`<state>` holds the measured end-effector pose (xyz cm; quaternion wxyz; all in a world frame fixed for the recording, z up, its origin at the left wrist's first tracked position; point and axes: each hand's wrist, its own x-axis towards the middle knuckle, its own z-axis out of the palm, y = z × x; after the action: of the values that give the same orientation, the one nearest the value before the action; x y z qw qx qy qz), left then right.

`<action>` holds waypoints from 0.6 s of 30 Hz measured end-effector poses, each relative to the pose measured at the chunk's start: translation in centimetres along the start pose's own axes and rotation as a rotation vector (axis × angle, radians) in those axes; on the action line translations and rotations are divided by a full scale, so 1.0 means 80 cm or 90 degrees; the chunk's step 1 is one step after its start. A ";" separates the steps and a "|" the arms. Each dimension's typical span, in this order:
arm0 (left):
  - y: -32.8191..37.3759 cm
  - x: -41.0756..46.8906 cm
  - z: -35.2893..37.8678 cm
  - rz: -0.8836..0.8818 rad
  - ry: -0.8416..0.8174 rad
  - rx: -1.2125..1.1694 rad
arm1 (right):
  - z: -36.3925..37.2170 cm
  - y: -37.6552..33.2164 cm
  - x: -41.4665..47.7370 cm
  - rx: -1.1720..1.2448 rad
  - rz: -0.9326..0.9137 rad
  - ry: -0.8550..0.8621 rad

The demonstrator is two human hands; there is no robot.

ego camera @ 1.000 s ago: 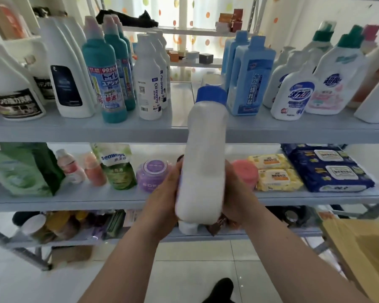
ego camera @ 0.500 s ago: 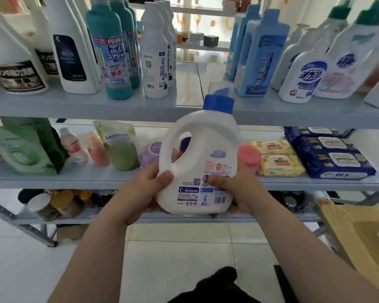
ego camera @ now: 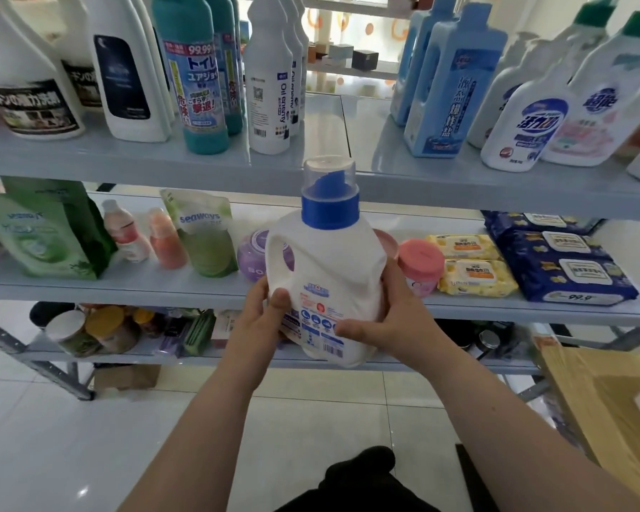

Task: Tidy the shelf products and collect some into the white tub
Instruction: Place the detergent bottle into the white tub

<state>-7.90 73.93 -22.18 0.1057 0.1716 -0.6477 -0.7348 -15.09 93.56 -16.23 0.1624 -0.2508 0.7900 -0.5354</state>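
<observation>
A white detergent jug (ego camera: 329, 267) with a blue collar and clear cap stands upright in the air in front of the middle shelf (ego camera: 126, 290). My left hand (ego camera: 261, 319) grips its lower left side, thumb on the label. My right hand (ego camera: 388, 319) holds its lower right side, thumb across the label's bottom. The jug's handle faces left. No white tub is in view.
The top shelf (ego camera: 89, 157) carries rows of bottles: white, teal (ego camera: 200, 79) and blue (ego camera: 448, 86). Green pouches (ego camera: 49, 230), a purple jar (ego camera: 254, 255), a pink jar (ego camera: 420, 267) and wipes packs (ego camera: 558, 264) line the middle shelf. A cardboard box (ego camera: 606, 400) sits at the right.
The jug has turned from side-on to label-facing and stays upright. Both hands shifted lower around its base, and the view moved closer to the shelves.
</observation>
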 end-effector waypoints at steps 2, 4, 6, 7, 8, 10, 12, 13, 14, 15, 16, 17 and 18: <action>-0.007 0.002 0.007 -0.032 0.008 -0.009 | 0.000 0.004 -0.001 0.056 0.001 -0.023; -0.014 0.003 0.018 -0.080 -0.013 0.003 | 0.002 0.008 -0.004 0.102 0.011 -0.027; -0.017 0.002 0.032 -0.144 -0.022 0.005 | 0.003 0.010 -0.008 0.166 0.024 -0.019; -0.018 0.000 0.040 -0.182 -0.023 -0.004 | 0.002 0.012 -0.010 0.200 0.033 -0.014; -0.020 -0.002 0.047 -0.216 -0.025 -0.011 | 0.000 0.016 -0.012 0.228 0.043 -0.007; -0.024 -0.006 0.062 -0.267 -0.033 -0.015 | -0.007 0.026 -0.016 0.263 0.064 0.016; -0.029 -0.011 0.075 -0.277 -0.049 -0.013 | -0.016 0.033 -0.022 0.290 0.076 0.038; -0.029 -0.014 0.083 -0.275 -0.072 -0.010 | -0.021 0.038 -0.025 0.303 0.078 0.052; -0.029 -0.017 0.092 -0.260 -0.095 -0.003 | -0.026 0.043 -0.029 0.312 0.078 0.063; -0.027 -0.022 0.100 -0.227 -0.123 0.007 | -0.031 0.051 -0.033 0.314 0.078 0.076; -0.027 -0.025 0.109 -0.183 -0.157 0.010 | -0.036 0.059 -0.036 0.314 0.078 0.090; -0.026 -0.029 0.118 -0.135 -0.202 0.005 | -0.040 0.067 -0.038 0.325 0.077 0.107; -0.027 -0.032 0.127 -0.094 -0.254 -0.001 | -0.044 0.074 -0.040 0.342 0.082 0.130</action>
<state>-9.34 84.48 -23.02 -0.0790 0.0697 -0.6408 -0.7604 -15.63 99.89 -20.47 0.1763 -0.0931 0.6464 -0.7365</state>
